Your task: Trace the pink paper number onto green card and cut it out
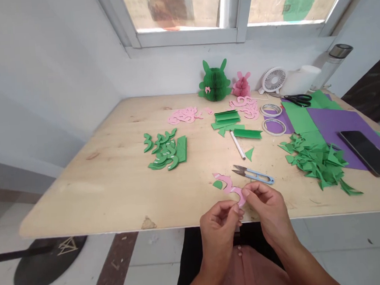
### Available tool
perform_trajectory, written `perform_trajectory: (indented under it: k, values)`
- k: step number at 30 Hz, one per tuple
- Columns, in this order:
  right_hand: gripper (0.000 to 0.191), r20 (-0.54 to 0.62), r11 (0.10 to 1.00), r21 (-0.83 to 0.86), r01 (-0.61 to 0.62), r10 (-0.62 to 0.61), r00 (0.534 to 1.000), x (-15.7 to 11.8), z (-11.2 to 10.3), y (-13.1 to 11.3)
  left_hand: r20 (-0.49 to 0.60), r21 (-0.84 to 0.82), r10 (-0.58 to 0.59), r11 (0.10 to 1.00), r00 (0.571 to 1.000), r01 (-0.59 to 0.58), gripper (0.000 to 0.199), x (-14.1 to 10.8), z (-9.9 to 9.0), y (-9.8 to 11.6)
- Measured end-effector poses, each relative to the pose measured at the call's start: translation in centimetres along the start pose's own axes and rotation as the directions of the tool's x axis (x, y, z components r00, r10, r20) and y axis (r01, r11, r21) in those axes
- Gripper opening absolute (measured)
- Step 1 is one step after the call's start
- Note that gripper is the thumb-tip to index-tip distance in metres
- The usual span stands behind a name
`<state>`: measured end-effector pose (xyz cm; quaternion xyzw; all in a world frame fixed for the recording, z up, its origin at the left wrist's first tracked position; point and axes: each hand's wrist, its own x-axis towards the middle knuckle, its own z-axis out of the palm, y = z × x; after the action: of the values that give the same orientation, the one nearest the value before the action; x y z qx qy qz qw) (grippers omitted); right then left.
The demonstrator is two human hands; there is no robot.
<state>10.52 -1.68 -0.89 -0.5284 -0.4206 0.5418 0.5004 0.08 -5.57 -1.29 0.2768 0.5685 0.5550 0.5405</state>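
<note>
A curved pink paper cutout (228,184) is held near the table's front edge. My left hand (219,223) pinches its lower end. At the cutout's right side, my right hand (265,207) grips it between thumb and fingers. Beside its left end lies a small green scrap (217,184). Blue-handled snips (255,174) rest just beyond my right hand, and a white pen (237,145) lies behind them. Curved green cutouts (164,151) are piled to the left.
Green scraps (323,160), a black phone (370,152) and purple paper (343,126) lie at the right. Tape rolls (274,127) sit near folded green strips (227,116). At the back stand a green paper figure (215,84), a pink one (241,85) and a white fan (274,80).
</note>
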Motion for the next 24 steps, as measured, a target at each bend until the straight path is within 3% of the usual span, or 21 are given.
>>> perform_trajectory:
  k: [7, 11, 20, 24]
  values:
    - [0.017, 0.018, 1.000, 0.027, -0.003, 0.003, 1.000, 0.0, 0.2, -0.1, 0.010, -0.230, -0.098, 0.968, 0.995, 0.098, 0.021, 0.8, 0.1, 0.8]
    - [0.019, 0.075, 0.999, 0.029, -0.016, 0.014, 0.997, -0.1, 0.1, -0.3, 0.071, -0.348, -0.136, 0.925, 0.988, 0.152, 0.018, 1.3, 0.5, 1.9]
    - [0.020, 0.097, 0.997, -0.073, 0.015, -0.008, 0.995, 0.1, -0.1, 0.2, 0.045, -0.362, -0.144, 0.920, 0.989, 0.151, 0.017, 1.6, 0.8, 1.8]
    - [0.022, 0.169, 0.974, -0.213, 0.077, -0.041, 0.985, 1.0, -1.4, -0.1, 0.015, -0.348, -0.139, 0.928, 0.990, 0.136, 0.016, 1.9, 0.6, 1.6]
